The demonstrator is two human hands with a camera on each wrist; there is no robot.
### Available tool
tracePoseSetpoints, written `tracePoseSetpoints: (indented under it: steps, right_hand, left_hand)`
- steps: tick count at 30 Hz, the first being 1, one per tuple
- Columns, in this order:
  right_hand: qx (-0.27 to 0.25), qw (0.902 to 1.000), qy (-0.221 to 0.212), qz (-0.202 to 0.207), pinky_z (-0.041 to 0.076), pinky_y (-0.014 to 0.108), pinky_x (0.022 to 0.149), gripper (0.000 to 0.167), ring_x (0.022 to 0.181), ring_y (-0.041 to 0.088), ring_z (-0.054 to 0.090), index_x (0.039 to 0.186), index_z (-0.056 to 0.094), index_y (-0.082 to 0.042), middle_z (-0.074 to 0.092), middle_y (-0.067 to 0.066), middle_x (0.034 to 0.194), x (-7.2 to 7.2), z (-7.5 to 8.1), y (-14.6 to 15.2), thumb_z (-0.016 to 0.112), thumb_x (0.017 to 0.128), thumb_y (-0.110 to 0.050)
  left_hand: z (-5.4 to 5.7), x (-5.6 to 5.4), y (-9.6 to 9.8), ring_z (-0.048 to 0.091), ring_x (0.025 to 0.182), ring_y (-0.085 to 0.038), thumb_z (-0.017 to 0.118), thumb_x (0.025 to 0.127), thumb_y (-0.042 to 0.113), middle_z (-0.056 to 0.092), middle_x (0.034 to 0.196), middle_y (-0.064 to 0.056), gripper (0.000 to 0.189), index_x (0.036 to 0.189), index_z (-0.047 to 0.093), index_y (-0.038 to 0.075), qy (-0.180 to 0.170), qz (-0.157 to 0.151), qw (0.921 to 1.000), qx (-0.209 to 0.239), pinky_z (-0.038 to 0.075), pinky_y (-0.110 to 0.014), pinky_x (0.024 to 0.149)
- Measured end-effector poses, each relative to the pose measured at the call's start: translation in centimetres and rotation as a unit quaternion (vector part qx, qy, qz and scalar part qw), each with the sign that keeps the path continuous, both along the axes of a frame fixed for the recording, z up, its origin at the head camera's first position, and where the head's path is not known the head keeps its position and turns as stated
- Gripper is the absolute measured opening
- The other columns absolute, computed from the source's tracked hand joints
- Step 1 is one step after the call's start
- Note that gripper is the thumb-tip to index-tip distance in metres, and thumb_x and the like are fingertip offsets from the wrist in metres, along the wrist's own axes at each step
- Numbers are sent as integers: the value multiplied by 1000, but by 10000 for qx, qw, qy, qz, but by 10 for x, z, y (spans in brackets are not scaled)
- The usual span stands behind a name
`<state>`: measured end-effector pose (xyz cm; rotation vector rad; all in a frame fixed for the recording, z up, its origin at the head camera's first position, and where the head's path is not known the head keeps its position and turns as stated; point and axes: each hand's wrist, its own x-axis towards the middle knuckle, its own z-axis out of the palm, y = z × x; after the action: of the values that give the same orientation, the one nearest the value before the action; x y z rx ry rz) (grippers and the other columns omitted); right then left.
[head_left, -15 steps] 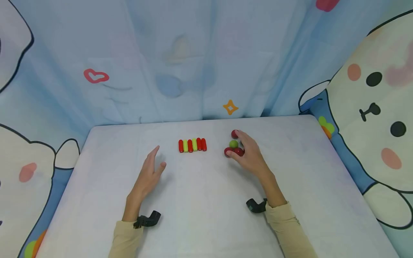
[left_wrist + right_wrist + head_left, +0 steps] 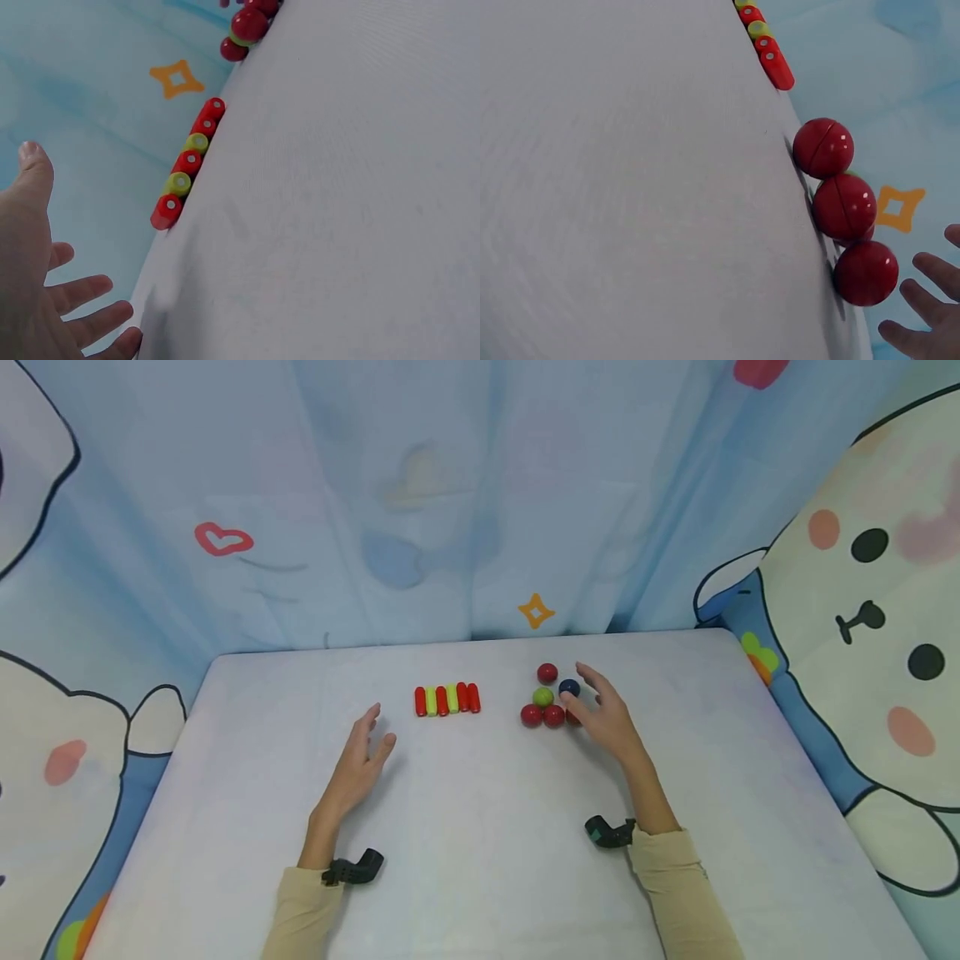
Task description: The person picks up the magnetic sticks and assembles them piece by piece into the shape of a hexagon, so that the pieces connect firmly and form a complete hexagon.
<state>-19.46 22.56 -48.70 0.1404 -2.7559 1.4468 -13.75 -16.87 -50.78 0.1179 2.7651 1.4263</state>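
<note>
"In the head view, where are the balls?"
"On the white counter (image 2: 480,827), to the far right: a red ball (image 2: 547,673) farthest, then a green ball (image 2: 543,697) and a blue ball (image 2: 569,687), then three red balls (image 2: 554,716) nearest."
"And the right grip (image 2: 611,718)?"
"Just right of them, thumb and fingers apart. The thumb is beside the blue ball and partly hides the rightmost red one; I can't tell whether it touches."
"The left grip (image 2: 358,772)?"
"Spread too, to the left of and nearer than a row of six red and yellow-green sticks (image 2: 442,700)."
"Left wrist view?"
"Thumb well away from the fingers; the sticks lie clear of that grip, the balls farther right."
"Right wrist view?"
"The fingers stand apart, with a gap between them and the rightmost red ball. The sticks lie farther left."
</note>
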Motion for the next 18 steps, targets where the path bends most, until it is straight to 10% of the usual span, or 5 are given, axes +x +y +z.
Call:
tracePoseSetpoints:
  steps: [18]
  right_hand:
    - [-1235, 9891, -804, -1, 28, 51, 118, 54, 143, 28, 35, 144, 46, -16, 43, 9, 151, -23, -23, 24, 53, 98, -42]
  left_hand:
    - [-12, -32, 25, 38, 141, -27, 57, 95, 46, 38, 153, -8, 70, 151, 29, 16, 18, 141, 9998, 148, 31, -51, 116]
